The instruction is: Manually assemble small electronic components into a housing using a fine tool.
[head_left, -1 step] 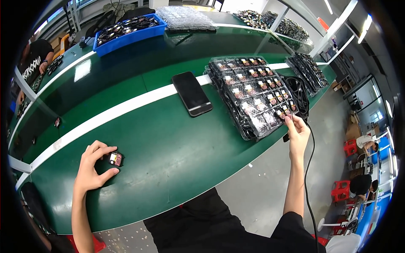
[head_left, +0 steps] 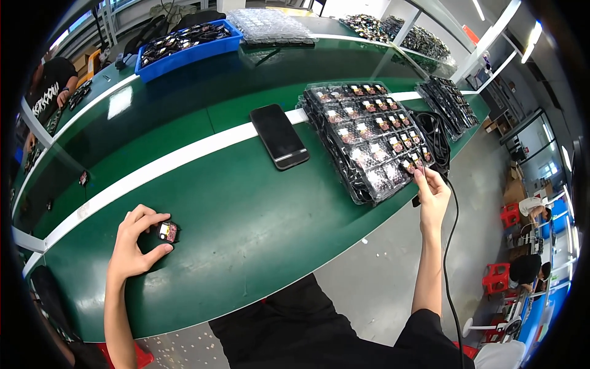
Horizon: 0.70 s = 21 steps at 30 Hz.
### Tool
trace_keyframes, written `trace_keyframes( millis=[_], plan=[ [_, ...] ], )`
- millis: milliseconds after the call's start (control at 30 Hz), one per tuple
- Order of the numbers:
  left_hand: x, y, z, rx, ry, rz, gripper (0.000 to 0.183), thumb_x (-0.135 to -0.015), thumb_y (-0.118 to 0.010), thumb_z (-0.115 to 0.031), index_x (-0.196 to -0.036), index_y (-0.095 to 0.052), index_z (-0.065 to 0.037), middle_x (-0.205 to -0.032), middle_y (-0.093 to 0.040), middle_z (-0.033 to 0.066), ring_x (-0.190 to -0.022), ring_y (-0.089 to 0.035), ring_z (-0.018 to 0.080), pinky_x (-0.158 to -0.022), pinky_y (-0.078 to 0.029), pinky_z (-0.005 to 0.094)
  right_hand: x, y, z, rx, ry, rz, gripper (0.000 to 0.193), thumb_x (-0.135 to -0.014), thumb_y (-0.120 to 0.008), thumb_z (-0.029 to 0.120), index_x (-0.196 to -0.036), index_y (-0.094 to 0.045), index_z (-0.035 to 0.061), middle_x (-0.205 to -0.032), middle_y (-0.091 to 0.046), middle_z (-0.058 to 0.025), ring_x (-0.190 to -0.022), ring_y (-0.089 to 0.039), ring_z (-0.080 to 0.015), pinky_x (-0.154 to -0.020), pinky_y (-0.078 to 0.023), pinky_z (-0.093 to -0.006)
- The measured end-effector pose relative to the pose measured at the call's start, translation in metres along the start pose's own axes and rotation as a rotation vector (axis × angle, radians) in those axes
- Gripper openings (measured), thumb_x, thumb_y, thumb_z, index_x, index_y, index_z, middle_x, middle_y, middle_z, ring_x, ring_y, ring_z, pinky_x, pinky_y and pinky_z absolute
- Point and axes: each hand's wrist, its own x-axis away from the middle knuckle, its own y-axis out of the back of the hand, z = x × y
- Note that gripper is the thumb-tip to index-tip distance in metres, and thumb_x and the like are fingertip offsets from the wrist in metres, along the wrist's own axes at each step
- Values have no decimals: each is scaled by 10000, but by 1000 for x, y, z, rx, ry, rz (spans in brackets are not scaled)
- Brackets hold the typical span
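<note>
On the green bench at the left lies a small dark square module [head_left: 168, 232] with a white and reddish face. My left hand [head_left: 134, 241] curves around it, thumb and index finger apart on either side; whether they touch it I cannot tell. At the right, my right hand [head_left: 434, 192] is pinched closed at the near corner of a stack of clear plastic trays [head_left: 375, 179] filled with similar modules. What its fingertips hold is too small to make out, though something thin and dark shows by them.
A black phone [head_left: 279, 136] lies left of the trays. Behind them sits a coiled black cable [head_left: 435, 138], one strand hanging past my right arm. More filled trays [head_left: 452, 104] stand farther right. A blue bin [head_left: 190, 50] and clear trays [head_left: 270, 27] occupy the far shelf. Other people sit beyond.
</note>
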Motion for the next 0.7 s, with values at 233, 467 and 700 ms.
trace_keyframes(
  millis=[233,467,700],
  plan=[
    [0,-1,2,-6,-10,-18,575,-698,-963,-194,-1241,-808,-89,-1038,-661,66,-893,-576,245,-823,-469,372,6,-9,-6,-64,37,-22,247,-1047,-818,60,-1261,-768,-54,-1167,-785,-58,-1040,-724,-92,-959,-563,-250],
    [-7,-18,-7,-67,-73,-67,511,-825,-962,-303,-1268,-783,-123,-1186,-664,69,-1041,-637,295,-908,-475,393,54,-41,92,-148,81,254,223,-1138,-662,133,-1282,-734,-22,-982,-688,19,-718,-441,13,-612,-319,-206],
    [-10,-24,-18,13,-34,-6,501,-881,-943,-316,-1301,-763,-112,-1112,-734,47,-997,-689,242,-894,-451,374,113,-190,139,-160,281,977,262,-1090,-687,19,-1337,-761,-29,-875,-606,-45,-737,-515,-118,-650,-412,-300]
  ],
)
